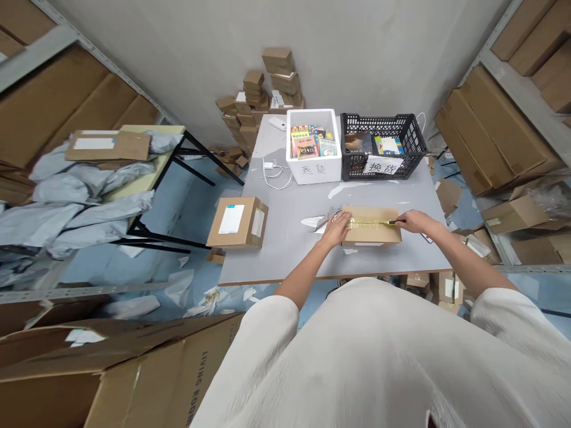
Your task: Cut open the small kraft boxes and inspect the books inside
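A small brown cardboard box (372, 234) lies near the front edge of the grey table (294, 255). Shiny clear tape (363, 223) runs along the middle of its top. My left hand (336, 228) rests on the box's left end, fingers stretched over the top edge. In my right hand (413, 221) is a box cutter (393, 222) with a dark handle, closed in the fingers. Its tip points left along the tape at the box's right end; whether the blade is in the tape is too small to tell.
Behind the box stand a white foam bin (314, 172) with books and a black plastic crate (379, 122). A labelled carton (238, 223) is at the table's left. Grey parcels (66, 187) cover a side table; shelves of boxes (499, 128) stand right. Scraps litter the floor.
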### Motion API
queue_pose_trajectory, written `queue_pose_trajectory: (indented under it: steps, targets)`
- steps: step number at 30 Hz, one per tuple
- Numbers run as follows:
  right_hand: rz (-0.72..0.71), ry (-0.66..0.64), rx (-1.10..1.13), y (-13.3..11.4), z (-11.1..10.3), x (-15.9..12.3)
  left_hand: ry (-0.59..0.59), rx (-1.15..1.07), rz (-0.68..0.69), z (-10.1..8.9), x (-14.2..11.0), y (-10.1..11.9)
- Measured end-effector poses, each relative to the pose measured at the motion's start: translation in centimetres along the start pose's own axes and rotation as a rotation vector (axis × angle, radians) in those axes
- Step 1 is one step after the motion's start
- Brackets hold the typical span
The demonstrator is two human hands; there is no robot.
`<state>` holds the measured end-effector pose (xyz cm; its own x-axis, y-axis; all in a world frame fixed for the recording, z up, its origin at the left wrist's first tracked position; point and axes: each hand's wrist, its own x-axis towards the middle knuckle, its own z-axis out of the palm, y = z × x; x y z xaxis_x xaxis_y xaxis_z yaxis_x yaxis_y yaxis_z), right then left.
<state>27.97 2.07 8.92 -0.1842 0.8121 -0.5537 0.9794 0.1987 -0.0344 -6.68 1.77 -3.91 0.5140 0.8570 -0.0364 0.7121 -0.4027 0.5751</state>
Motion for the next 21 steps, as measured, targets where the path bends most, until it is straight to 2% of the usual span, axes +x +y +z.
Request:
queue_pose_trajectory:
  steps: [8,16,21]
  targets:
    - [0.002,-0.016,0.009,2.3,-0.4,-1.0,-0.013,0.023,-0.018,-0.1,0.0,0.3]
    - [-0.056,0.009,0.125,9.3,0.6,-1.9,-0.056,0.045,-0.099,-0.5,0.4,1.2]
    - [-0.035,-0.019,0.198,12.5,0.3,-2.5,-0.008,0.148,-0.161,-0.5,0.9,2.9]
